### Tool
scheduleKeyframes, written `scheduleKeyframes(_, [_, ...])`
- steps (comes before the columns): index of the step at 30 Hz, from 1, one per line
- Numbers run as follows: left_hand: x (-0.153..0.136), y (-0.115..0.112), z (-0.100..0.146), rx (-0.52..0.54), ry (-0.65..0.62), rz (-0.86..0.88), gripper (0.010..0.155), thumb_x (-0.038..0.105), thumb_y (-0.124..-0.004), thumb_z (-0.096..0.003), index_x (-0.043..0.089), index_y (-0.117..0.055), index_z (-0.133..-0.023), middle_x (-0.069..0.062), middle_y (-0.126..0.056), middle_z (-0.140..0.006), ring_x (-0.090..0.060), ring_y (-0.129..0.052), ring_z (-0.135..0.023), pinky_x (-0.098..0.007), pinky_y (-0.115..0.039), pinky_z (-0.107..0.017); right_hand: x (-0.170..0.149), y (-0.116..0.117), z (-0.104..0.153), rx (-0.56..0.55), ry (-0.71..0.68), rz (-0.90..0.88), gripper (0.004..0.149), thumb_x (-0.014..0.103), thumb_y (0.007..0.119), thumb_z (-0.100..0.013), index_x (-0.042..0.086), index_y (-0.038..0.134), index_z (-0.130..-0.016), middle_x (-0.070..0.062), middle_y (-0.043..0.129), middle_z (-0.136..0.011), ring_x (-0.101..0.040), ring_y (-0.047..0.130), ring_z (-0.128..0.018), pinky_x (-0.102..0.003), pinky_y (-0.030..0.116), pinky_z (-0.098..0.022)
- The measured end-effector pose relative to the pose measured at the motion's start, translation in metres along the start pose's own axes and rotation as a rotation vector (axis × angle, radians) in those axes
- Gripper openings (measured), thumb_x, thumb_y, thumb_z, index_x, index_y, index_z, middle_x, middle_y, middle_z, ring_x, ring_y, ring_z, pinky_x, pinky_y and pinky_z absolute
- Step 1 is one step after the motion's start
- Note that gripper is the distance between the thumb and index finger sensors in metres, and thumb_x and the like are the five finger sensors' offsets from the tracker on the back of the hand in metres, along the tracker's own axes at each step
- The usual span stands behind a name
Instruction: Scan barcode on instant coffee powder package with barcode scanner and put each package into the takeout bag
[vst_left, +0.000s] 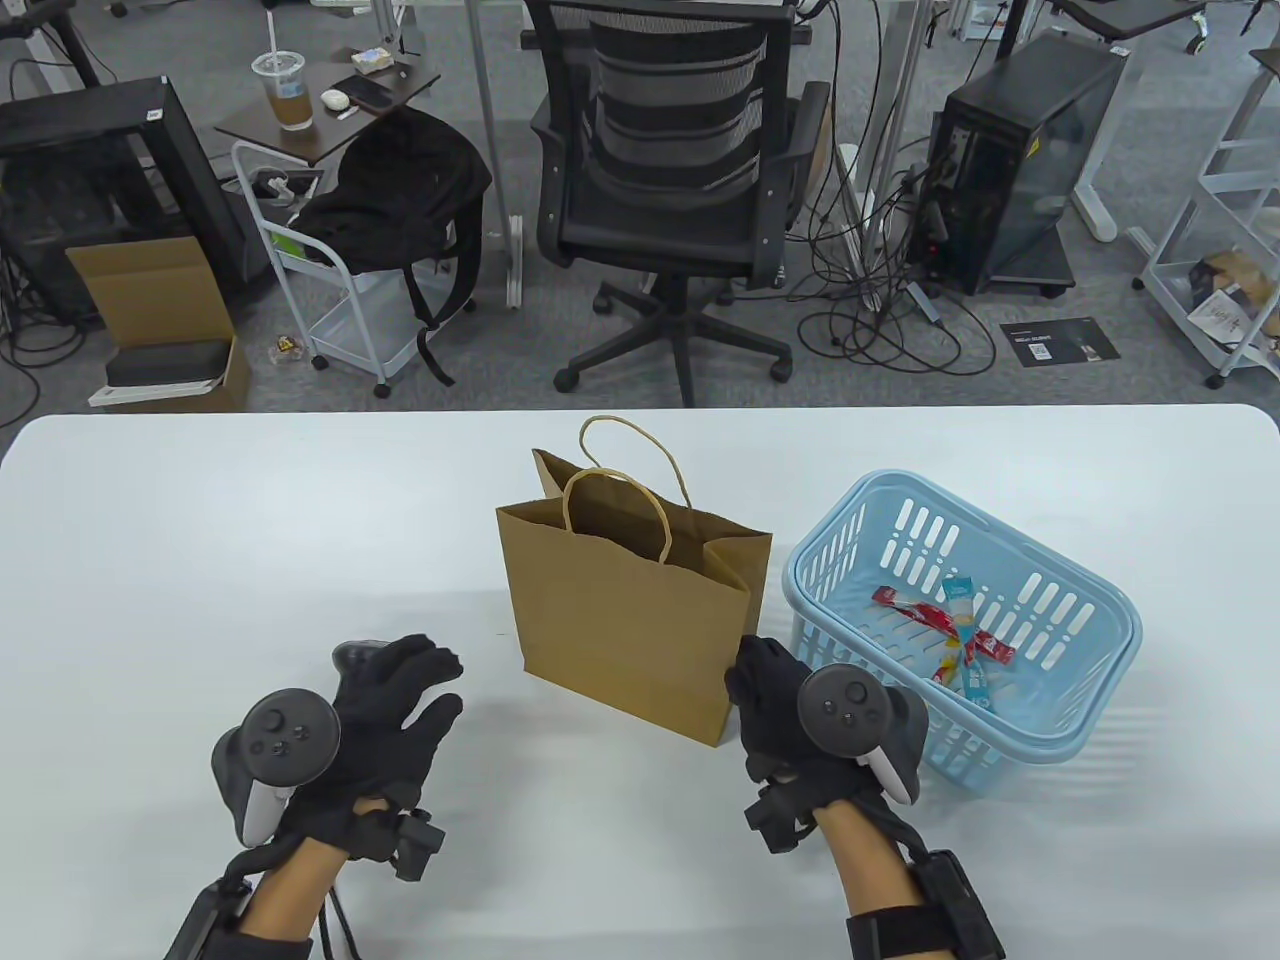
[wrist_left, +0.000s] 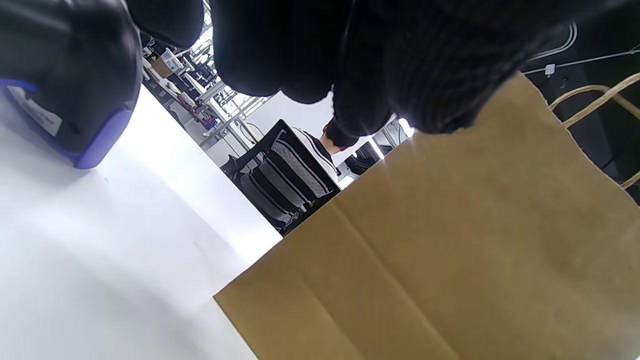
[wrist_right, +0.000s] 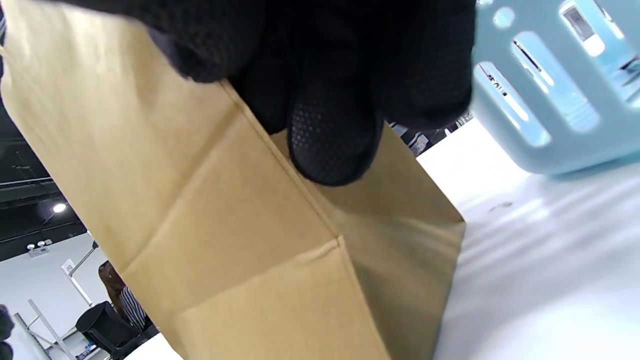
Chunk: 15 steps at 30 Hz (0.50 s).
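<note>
The instant coffee powder packages (vst_left: 950, 630), thin red, blue and yellow sticks, lie loose in the bottom of the light blue slotted basket (vst_left: 1085, 700) on the right of the white surface (vst_left: 200, 540). Just left of the basket, near its wall, the brown paper takeout bag (vst_left: 620, 620) stands upright with its mouth open and both twisted-paper handles (vst_left: 640, 490) raised. My right hand (vst_left: 790, 705) is at the bag's near right corner, between bag and basket; in the right wrist view my fingertips (wrist_right: 332, 140) press against the bag's folded edge, a narrow grip on the paper, though I cannot tell how firmly it pinches. My left hand (vst_left: 385, 715) hovers left of the bag, apart from it, its grip relaxed and holding nothing, fingers spread loosely. The barcode scanner (wrist_left: 70, 85), black with a blue rim, rests on the surface beneath those fingers; only a dark bit of it peeks past them in the table view.
</note>
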<state>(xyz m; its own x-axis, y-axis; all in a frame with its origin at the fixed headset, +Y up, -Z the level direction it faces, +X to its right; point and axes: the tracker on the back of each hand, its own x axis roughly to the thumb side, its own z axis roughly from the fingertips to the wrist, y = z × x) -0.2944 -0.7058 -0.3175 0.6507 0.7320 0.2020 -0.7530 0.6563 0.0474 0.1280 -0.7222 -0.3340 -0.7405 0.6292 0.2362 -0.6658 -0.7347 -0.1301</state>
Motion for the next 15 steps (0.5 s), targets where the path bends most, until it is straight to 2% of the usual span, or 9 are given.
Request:
scheduleKeyframes(3, [-0.001, -0.004, -0.002, -0.048, -0.001, 0.006, 0.054, 0.048, -0.081, -0.0439, 0.027, -0.080, -0.093, 0.005, -0.060, -0.117, -0.029, -0.066, -0.106, -0.055, -0.053, -0.080, 0.000, -0.001, 0.000, 0.044, -0.021, -0.047, 0.039, 0.032, 0.074, -0.046, 0.041, 0.078, -0.083, 0.002, 0.091, -0.090, -0.027, 0.103, -0.076, -0.044, 0.088, -0.054])
scheduleKeyframes(6, [-0.002, -0.012, -0.003, -0.097, 0.001, 0.002, 0.056, 0.048, -0.081, -0.0440, 0.028, -0.079, -0.096, 0.006, -0.057, -0.119, -0.029, -0.064, -0.108, -0.055, -0.051, -0.080, 0.000, 0.000, -0.001, 0.054, -0.023, -0.034, 0.038, 0.033, 0.074, -0.046, 0.042, 0.078, -0.084, 0.002, 0.090, -0.093, -0.026, 0.103, -0.076, -0.044, 0.087, -0.054])
scheduleKeyframes(8, [-0.002, -0.015, -0.004, -0.122, 0.004, -0.015, 0.057, 0.048, -0.081, -0.0439, 0.028, -0.078, -0.097, 0.006, -0.055, -0.120, -0.029, -0.064, -0.108, -0.054, -0.051, -0.080, 0.001, 0.000, 0.001, -0.008, 0.008, 0.004, 0.038, 0.035, 0.079, -0.048, 0.041, 0.080, -0.085, -0.001, 0.092, -0.092, -0.025, 0.106, -0.069, -0.042, 0.089, -0.049])
scheduleKeyframes(10, [-0.003, -0.019, -0.005, -0.147, 0.006, -0.028, 0.059, 0.049, -0.080, -0.0441, 0.028, -0.075, -0.099, 0.006, -0.053, -0.120, -0.029, -0.063, -0.108, -0.055, -0.051, -0.080, 0.002, 0.001, 0.003, -0.139, 0.106, 0.063, 0.039, 0.038, 0.083, -0.048, 0.039, 0.082, -0.087, -0.003, 0.095, -0.087, -0.020, 0.109, -0.056, -0.037, 0.092, -0.041])
scheduleKeyframes(11, [-0.003, -0.021, -0.005, -0.161, 0.005, -0.033, 0.060, 0.049, -0.080, -0.0441, 0.028, -0.074, -0.100, 0.006, -0.053, -0.120, -0.029, -0.062, -0.108, -0.055, -0.050, -0.081, 0.002, 0.003, 0.003, -0.159, 0.142, 0.071, 0.042, 0.038, 0.083, -0.049, 0.038, 0.081, -0.090, -0.004, 0.095, -0.086, -0.019, 0.110, -0.055, -0.036, 0.092, -0.040])
scheduleKeyframes(13, [-0.003, -0.023, -0.005, -0.183, 0.008, -0.038, 0.061, 0.049, -0.079, -0.0441, 0.029, -0.072, -0.101, 0.006, -0.051, -0.120, -0.029, -0.060, -0.109, -0.055, -0.048, -0.081, 0.002, 0.004, 0.002, -0.152, 0.202, 0.068, 0.046, 0.045, 0.085, -0.048, 0.033, 0.077, -0.091, -0.006, 0.095, -0.082, -0.018, 0.111, -0.049, -0.034, 0.094, -0.036])
scheduleKeyframes(15, [-0.004, -0.023, -0.005, -0.185, 0.012, -0.054, 0.062, 0.050, -0.079, -0.0441, 0.029, -0.070, -0.102, 0.006, -0.051, -0.120, -0.029, -0.058, -0.110, -0.055, -0.047, -0.081, 0.004, 0.002, 0.003, -0.074, 0.292, 0.037, 0.053, 0.051, 0.085, -0.048, 0.028, 0.073, -0.094, -0.010, 0.093, -0.083, -0.023, 0.110, -0.048, -0.036, 0.092, -0.035])
